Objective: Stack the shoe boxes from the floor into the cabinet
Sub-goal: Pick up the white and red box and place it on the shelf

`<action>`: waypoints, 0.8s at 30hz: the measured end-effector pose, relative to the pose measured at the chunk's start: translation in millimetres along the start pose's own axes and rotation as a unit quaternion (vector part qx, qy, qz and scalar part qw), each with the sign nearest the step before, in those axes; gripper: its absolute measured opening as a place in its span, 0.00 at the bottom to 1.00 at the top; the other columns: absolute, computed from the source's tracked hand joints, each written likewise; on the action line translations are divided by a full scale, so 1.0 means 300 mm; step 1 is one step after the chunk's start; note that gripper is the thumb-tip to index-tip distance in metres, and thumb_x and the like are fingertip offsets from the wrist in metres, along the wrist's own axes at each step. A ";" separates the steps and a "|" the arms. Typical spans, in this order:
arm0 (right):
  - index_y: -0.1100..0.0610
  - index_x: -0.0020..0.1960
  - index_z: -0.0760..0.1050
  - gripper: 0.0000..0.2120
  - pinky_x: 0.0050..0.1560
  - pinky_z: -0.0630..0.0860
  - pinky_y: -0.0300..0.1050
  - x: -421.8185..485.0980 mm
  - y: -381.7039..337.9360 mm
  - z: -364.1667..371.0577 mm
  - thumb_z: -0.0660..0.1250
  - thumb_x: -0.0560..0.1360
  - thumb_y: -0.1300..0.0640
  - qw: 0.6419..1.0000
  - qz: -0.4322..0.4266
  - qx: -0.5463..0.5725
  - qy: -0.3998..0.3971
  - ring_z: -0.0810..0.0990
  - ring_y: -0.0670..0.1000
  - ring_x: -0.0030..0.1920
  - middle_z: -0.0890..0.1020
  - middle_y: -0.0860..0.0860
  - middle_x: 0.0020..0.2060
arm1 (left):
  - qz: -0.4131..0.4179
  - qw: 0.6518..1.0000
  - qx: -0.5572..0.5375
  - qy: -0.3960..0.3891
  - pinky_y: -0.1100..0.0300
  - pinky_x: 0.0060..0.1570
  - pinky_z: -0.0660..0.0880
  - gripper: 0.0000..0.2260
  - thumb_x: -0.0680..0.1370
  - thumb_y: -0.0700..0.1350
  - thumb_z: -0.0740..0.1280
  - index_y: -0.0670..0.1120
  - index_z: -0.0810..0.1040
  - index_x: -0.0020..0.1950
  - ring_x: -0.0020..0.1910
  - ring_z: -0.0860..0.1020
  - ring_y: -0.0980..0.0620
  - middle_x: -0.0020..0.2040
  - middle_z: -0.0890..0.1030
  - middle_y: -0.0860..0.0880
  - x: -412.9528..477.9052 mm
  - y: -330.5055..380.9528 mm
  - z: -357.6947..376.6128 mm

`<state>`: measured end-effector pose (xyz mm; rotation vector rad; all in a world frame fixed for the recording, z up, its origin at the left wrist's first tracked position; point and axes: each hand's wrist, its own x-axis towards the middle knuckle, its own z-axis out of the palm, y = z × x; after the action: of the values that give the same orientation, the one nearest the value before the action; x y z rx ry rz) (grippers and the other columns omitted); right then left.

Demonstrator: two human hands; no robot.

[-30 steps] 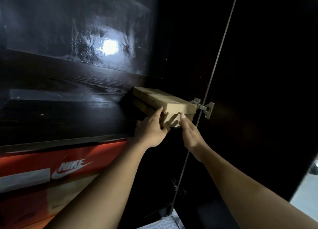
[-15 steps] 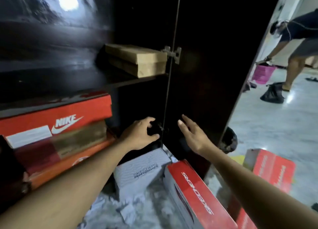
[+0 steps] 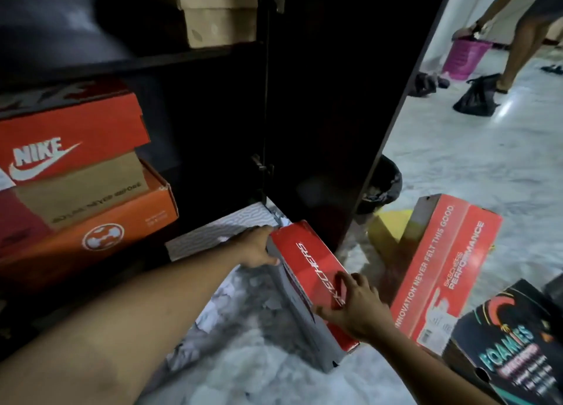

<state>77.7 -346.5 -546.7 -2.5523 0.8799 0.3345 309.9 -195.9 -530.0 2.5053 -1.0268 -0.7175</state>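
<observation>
item in hand: red box [image 3: 310, 286], lid lettered "skechers", long and narrow, lying tilted at the foot of the cabinet [image 3: 152, 60], just beside the lower edge of the open door [image 3: 329, 100]; we cannot tell whether it rests on the floor [image 3: 457, 161] or is just clear of it. left hand [image 3: 259, 248]: at the far end of the red box, thumb along the grey side, fingers wrapped round the end and hidden behind it. right hand [image 3: 358, 305]: at the near end, fingers spread and curved over the red lid, thumb down on the grey side, so we hold the box from both ends. in the cabinet, upper shelf: brown box [image 3: 217, 11], at the right end near the hinge. lower shelf, left: nike box [image 3: 70, 136], stacked above an orange box [image 3: 122, 222]. cabinet foot: white box [image 3: 225, 231], patterned lid, just behind our left hand. on the floor, right of the red box: performance box [image 3: 441, 267], red, leaning; yellow box [image 3: 387, 231] behind it; black box [image 3: 511, 343], lettered "foamies", nearest us. background, well apart: a second person [image 3: 524, 33] bending over a pink bucket [image 3: 466, 57], with a black bag [image 3: 476, 95] on the floor beside their feet.
</observation>
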 end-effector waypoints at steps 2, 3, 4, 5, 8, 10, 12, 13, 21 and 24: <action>0.41 0.77 0.51 0.53 0.65 0.70 0.64 -0.009 0.006 0.017 0.65 0.59 0.22 1.000 -0.004 0.008 0.007 0.66 0.58 0.70 0.60 0.50 0.74 | 0.009 1.000 -0.019 -0.002 0.51 0.65 0.72 0.38 0.66 0.50 0.81 0.50 0.68 0.72 0.65 0.75 0.48 0.66 0.76 0.50 0.046 0.005 0.049; 0.41 0.76 0.52 0.52 0.64 0.70 0.64 -0.016 0.009 0.025 0.66 0.59 0.23 1.000 -0.010 0.013 0.013 0.66 0.59 0.70 0.60 0.50 0.73 | 0.013 1.000 -0.028 -0.004 0.51 0.67 0.70 0.42 0.65 0.45 0.81 0.48 0.65 0.75 0.67 0.74 0.48 0.68 0.74 0.49 0.060 0.016 0.067; 0.40 0.75 0.52 0.52 0.64 0.70 0.63 -0.019 0.010 0.032 0.68 0.58 0.25 1.000 -0.016 0.014 0.019 0.66 0.59 0.69 0.59 0.49 0.72 | 0.020 1.000 -0.018 -0.004 0.51 0.69 0.68 0.46 0.64 0.43 0.82 0.47 0.62 0.77 0.69 0.72 0.47 0.70 0.73 0.48 0.070 0.031 0.078; 0.41 0.75 0.52 0.52 0.64 0.70 0.63 -0.020 0.011 0.037 0.69 0.58 0.26 0.999 -0.023 0.009 0.024 0.66 0.58 0.69 0.58 0.49 0.72 | 0.025 1.000 -0.016 -0.009 0.51 0.71 0.66 0.49 0.64 0.44 0.82 0.47 0.59 0.78 0.72 0.69 0.46 0.72 0.70 0.46 0.083 0.039 0.089; 0.40 0.75 0.51 0.53 0.62 0.71 0.63 -0.007 0.025 0.045 0.70 0.57 0.28 0.999 -0.029 0.002 0.017 0.66 0.57 0.69 0.59 0.49 0.72 | 0.012 0.999 0.049 -0.009 0.51 0.75 0.60 0.53 0.65 0.49 0.80 0.46 0.50 0.81 0.78 0.58 0.46 0.78 0.59 0.45 0.108 0.050 0.100; 0.40 0.74 0.52 0.53 0.60 0.74 0.63 0.005 0.041 0.037 0.71 0.55 0.28 0.999 -0.038 0.024 0.009 0.68 0.56 0.66 0.62 0.48 0.68 | 0.006 0.999 0.044 0.001 0.50 0.73 0.63 0.54 0.64 0.49 0.80 0.49 0.51 0.81 0.75 0.61 0.45 0.74 0.63 0.45 0.115 0.047 0.106; 0.41 0.74 0.56 0.53 0.59 0.77 0.58 0.012 0.070 0.021 0.72 0.54 0.29 0.996 -0.060 0.066 -0.002 0.72 0.53 0.62 0.66 0.46 0.63 | 0.004 0.999 0.032 0.014 0.50 0.69 0.68 0.53 0.61 0.50 0.81 0.52 0.56 0.80 0.69 0.66 0.45 0.66 0.67 0.47 0.104 0.042 0.099; 0.43 0.75 0.59 0.53 0.59 0.78 0.53 0.014 0.087 0.012 0.74 0.54 0.30 0.994 -0.071 0.087 -0.016 0.74 0.51 0.60 0.67 0.46 0.61 | 0.009 0.999 0.025 0.020 0.50 0.68 0.69 0.52 0.60 0.52 0.82 0.52 0.60 0.79 0.67 0.68 0.46 0.62 0.68 0.48 0.097 0.032 0.089; 0.42 0.76 0.62 0.50 0.64 0.77 0.51 0.038 0.118 0.011 0.77 0.59 0.32 0.975 -0.121 0.128 -0.135 0.79 0.46 0.59 0.75 0.43 0.64 | 0.011 0.996 -0.072 0.055 0.56 0.65 0.68 0.49 0.57 0.60 0.83 0.52 0.68 0.75 0.64 0.72 0.48 0.61 0.69 0.49 -0.083 -0.104 0.104; 0.42 0.77 0.60 0.50 0.66 0.75 0.49 0.035 0.088 0.009 0.74 0.61 0.30 0.981 -0.140 0.080 -0.111 0.76 0.50 0.64 0.70 0.46 0.68 | 0.015 0.992 -0.092 0.083 0.55 0.66 0.69 0.48 0.59 0.61 0.82 0.56 0.66 0.75 0.66 0.70 0.49 0.64 0.68 0.49 -0.122 -0.126 0.125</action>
<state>68.9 -369.6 -560.8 -2.3889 0.4407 0.4324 287.1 -148.1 -567.0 2.3417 -0.8967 -0.5576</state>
